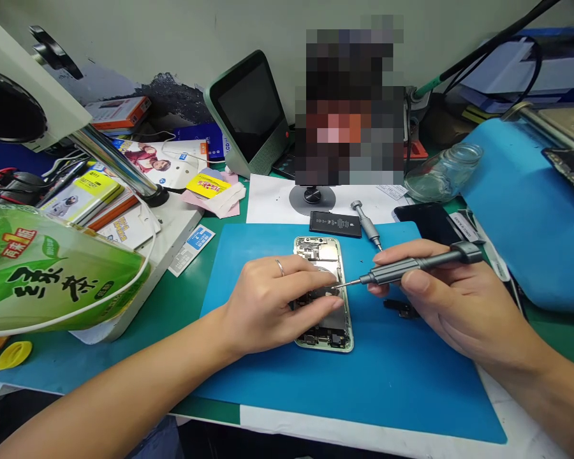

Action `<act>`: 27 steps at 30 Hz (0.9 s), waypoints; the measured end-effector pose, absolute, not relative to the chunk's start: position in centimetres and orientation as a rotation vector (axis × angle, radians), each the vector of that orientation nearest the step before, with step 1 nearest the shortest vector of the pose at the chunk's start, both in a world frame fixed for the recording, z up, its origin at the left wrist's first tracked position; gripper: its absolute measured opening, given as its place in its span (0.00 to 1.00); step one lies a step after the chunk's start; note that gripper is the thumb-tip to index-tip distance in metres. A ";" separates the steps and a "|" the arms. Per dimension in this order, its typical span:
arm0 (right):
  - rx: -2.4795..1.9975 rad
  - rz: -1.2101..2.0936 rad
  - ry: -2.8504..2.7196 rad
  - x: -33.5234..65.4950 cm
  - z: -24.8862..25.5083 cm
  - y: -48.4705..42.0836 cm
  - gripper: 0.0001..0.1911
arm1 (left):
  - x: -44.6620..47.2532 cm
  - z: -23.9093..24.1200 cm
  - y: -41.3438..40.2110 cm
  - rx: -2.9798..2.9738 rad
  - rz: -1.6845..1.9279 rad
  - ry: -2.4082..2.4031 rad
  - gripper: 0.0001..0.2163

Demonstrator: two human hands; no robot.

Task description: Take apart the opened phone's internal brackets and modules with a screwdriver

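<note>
An opened phone (343, 322) lies on the blue mat, its inner parts exposed. Across its middle rests my left hand (282, 299), a ring on one finger. Thumb and fingertips close around a small dark part whose kind I cannot make out. In my right hand (440, 287) is a grey screwdriver (397, 270), held nearly level. Its thin tip reaches that dark part, between the left thumb and index finger; whether it touches is unclear. Behind the phone lie a black phone battery (335, 224) and a second grey screwdriver (367, 225).
Small black parts (400, 309) lie on the blue mat (363, 395), below my right hand. A dark phone-like slab (425, 220) and a glass jar (444, 172) stand behind. At left are a green tea bottle (62, 268) and a metal stand pole (117, 162). A screen device (249, 108) stands at the back.
</note>
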State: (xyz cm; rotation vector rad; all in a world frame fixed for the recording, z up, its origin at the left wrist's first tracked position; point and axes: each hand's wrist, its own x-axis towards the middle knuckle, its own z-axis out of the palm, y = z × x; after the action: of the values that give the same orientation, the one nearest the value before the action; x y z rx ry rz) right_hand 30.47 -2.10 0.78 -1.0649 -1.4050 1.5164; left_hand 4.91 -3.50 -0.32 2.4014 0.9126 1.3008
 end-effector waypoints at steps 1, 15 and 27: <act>-1.066 1.511 -1.405 30.5 0.8 -2.1 0.10 | 4.9 -0.3 -3.5 2.396 1.295 0.924 0.09; -0.839 1.041 -1.835 29.3 2.7 -2.0 0.07 | 4.1 -0.1 -2.9 2.102 1.317 0.912 0.09; -1.058 1.182 -2.025 26.8 6.1 -1.3 0.09 | 4.0 0.5 -3.1 2.013 1.197 0.705 0.04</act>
State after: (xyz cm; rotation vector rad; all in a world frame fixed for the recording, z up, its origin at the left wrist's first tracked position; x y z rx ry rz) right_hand 26.80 -1.34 6.06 -1.0577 -2.0249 1.1824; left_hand 3.98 -3.11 0.48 2.0133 0.7047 1.1967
